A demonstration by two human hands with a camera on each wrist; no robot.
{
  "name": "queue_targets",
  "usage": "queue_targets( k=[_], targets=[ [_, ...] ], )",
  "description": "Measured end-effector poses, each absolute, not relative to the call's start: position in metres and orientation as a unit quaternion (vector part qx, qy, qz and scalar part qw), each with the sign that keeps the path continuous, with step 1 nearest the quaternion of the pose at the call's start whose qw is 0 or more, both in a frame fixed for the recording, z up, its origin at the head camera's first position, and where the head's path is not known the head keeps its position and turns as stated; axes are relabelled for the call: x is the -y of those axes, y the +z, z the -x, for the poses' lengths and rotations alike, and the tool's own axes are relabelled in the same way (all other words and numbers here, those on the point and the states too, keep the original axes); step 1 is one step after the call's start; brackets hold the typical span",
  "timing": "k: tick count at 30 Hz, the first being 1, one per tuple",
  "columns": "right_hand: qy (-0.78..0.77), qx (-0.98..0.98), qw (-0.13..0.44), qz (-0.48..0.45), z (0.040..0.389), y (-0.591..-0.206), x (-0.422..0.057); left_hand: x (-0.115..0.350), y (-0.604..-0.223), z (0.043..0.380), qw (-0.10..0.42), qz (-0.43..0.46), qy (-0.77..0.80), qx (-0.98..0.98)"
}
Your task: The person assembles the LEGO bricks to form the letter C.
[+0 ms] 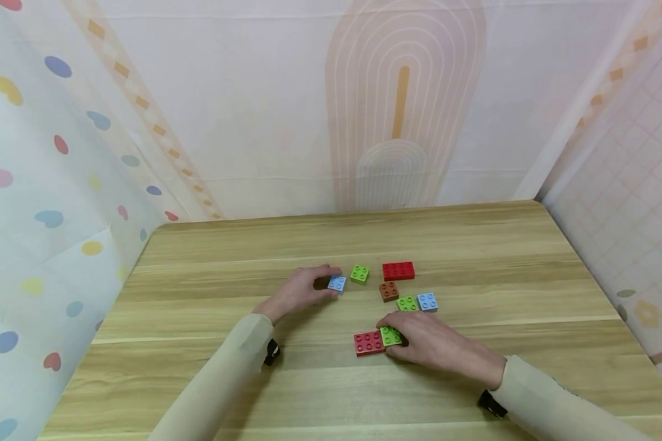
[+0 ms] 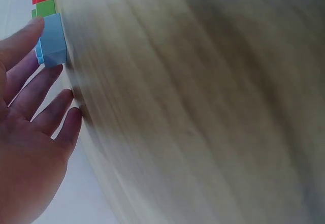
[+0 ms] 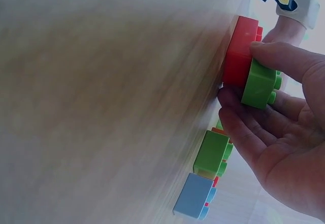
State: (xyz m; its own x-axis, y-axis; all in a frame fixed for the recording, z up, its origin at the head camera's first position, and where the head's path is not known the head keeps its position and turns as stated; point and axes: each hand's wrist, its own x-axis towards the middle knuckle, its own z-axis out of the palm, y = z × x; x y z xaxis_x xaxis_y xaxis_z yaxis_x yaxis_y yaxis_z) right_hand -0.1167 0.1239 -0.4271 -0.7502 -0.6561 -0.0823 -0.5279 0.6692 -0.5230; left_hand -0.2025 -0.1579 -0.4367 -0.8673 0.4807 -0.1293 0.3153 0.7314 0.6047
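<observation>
Patterned cloth (image 1: 254,110) backs a wood-grain counter (image 1: 320,392) — on it the left hand (image 1: 298,291) pinches a light-blue block (image 1: 337,283) between thumb and fingers, near a lime block (image 1: 360,274). The right hand (image 1: 436,340), thumb and fingers curled, grips a green block (image 1: 390,335) atop one end of a red block (image 1: 366,344).

A small light blue brick (image 1: 336,284), studs up, stands just below the centre of the head view, between the thumb and fingers of the left hand (image 1: 300,289). Lower and slightly right, a longer red brick (image 1: 368,343) lies studs up, and a four-stud lime green brick (image 1: 390,335), pinched by the right hand (image 1: 438,341), sits level over its right end.
</observation>
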Motion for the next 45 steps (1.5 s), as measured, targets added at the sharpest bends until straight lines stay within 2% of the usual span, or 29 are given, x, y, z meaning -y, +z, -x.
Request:
queue_targets(
  k=[16, 34, 45],
  targets=[
    [-0.242, -0.905, 0.133, 0.324, 0.117, -0.426, -0.123, 0.153, -0.436, 0.194, 0.099, -0.211, 0.337, -0.912],
    [-0.246, -0.903, 0.137, 0.325, 0.117, -0.426, -0.123, 0.149, -0.427, 0.162, 0.058, -0.234, 0.399, -0.885],
    [-0.244, -0.903, 0.135, 0.327, 0.117, -0.426, -0.123, 0.142, -0.421, 0.143, 0.065, -0.261, 0.411, -0.871]
  ],
)
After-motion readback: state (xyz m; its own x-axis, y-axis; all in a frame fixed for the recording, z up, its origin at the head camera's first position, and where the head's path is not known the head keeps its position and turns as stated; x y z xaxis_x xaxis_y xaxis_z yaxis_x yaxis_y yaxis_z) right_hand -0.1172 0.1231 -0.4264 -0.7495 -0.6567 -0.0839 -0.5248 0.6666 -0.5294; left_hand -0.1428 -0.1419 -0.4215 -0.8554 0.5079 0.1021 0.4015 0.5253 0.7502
